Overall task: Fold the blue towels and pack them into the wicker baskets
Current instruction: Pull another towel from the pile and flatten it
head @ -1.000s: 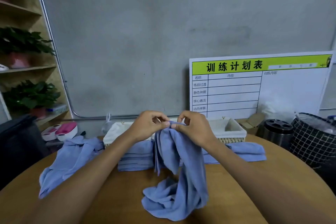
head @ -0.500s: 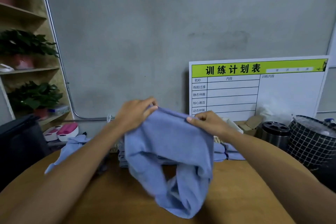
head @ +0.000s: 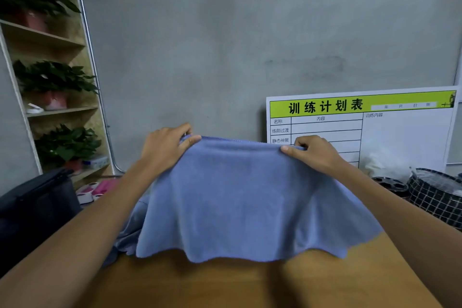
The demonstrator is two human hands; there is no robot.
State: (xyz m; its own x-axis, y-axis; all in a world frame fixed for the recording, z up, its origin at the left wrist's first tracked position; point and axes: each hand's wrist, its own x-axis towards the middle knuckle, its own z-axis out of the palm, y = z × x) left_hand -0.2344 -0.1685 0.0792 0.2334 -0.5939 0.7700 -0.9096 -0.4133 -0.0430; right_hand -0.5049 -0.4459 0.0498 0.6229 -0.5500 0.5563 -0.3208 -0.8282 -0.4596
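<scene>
Above the table, head view: towel hangs spread between both hands, off the wood. Left hand pinches its top left corner, right hand pinches the top right. Baskets hidden, probably behind the cloth.

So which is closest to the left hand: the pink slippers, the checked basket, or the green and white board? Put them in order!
From the left hand:
1. Pink slippers, lower left, on the floor.
2. Green and white board, to the right, against the wall.
3. Checked basket, far right.
</scene>
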